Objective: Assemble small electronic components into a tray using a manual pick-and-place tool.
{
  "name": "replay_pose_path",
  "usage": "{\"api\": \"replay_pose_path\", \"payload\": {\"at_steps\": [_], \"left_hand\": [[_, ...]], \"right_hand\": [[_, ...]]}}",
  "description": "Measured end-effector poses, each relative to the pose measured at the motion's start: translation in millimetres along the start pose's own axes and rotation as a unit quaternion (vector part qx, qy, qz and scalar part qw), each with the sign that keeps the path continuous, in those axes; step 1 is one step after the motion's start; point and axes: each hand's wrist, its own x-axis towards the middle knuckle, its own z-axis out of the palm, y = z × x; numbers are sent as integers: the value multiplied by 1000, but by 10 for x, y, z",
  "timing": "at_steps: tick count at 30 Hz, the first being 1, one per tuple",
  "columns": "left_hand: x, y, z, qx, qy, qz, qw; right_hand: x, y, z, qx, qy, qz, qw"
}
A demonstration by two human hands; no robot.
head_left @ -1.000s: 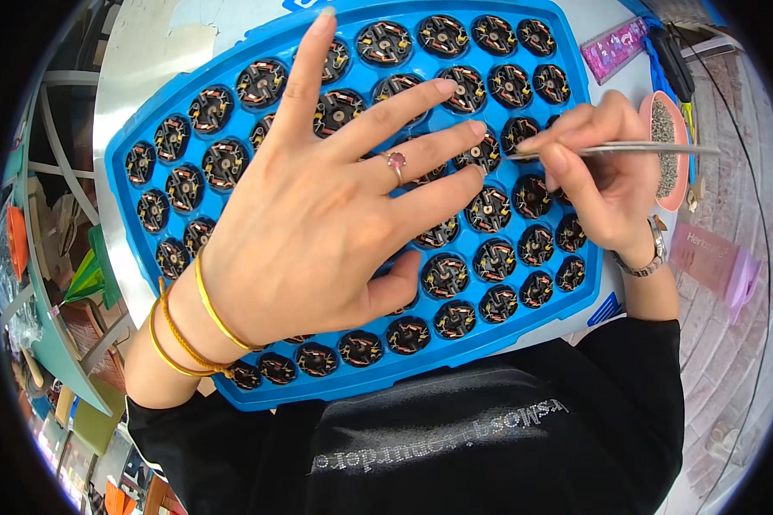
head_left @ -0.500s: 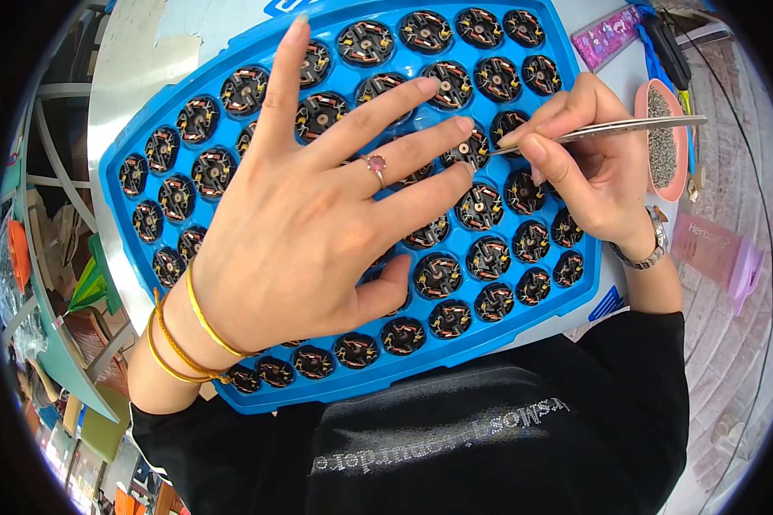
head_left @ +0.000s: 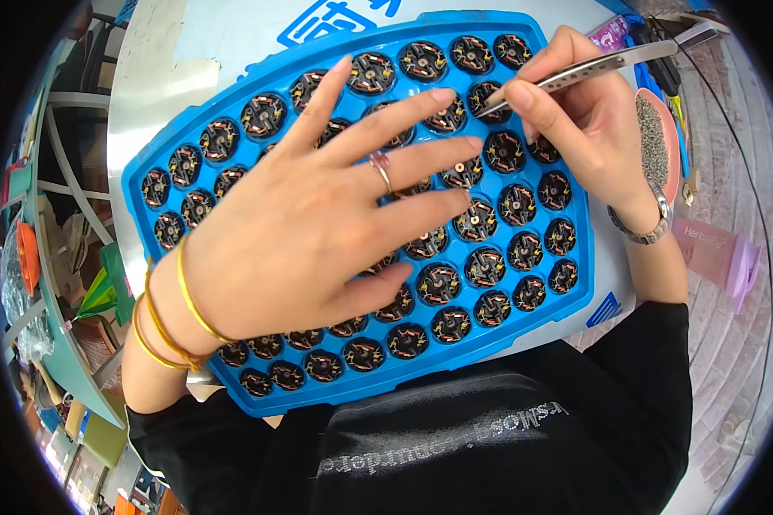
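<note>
A blue moulded tray [head_left: 352, 396] holds rows of round black parts [head_left: 423, 62] with copper-coloured pieces and yellow bits. Spread flat above it is my left hand [head_left: 318, 206], fingers apart, hiding many parts in the middle and left; whether it touches them I cannot tell. My right hand [head_left: 584, 120] pinches metal tweezers [head_left: 610, 65] between thumb and fingers. Their tips reach a round part [head_left: 487, 96] in the second row from the far edge, just right of my left fingertips. Anything tiny between the tips is too small to make out.
A pink dish [head_left: 672, 150] of small grey pieces stands right of the tray, beside tools with blue and yellow handles. Beyond lies a purple patterned item [head_left: 610, 34]. A pink bottle with a lilac cap [head_left: 745, 268] is at far right. The pale table [head_left: 206, 39] extends behind the tray.
The tweezers in my right hand have moved farther from me, to a part one row farther back. The tray appears slightly lower in view. My left hand stays spread over it.
</note>
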Motion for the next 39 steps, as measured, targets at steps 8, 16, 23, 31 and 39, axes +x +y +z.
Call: {"api": "replay_pose_path", "payload": {"at_steps": [8, 16, 23, 31, 39], "left_hand": [[61, -110, 43, 65, 59, 12, 996], [132, 86, 10, 98, 52, -9, 994], [155, 100, -3, 76, 54, -12, 996], [136, 143, 22, 80, 50, -35, 995], [143, 131, 28, 74, 36, -45, 996]], "right_hand": [[-141, -15, 47, -75, -37, -87, 993], [-254, -7, 139, 9, 45, -20, 999], [-208, -23, 114, -43, -38, -46, 997], [-245, 12, 160, -9, -7, -65, 998], [-229, 7, 118, -20, -30, -59, 998]]}}
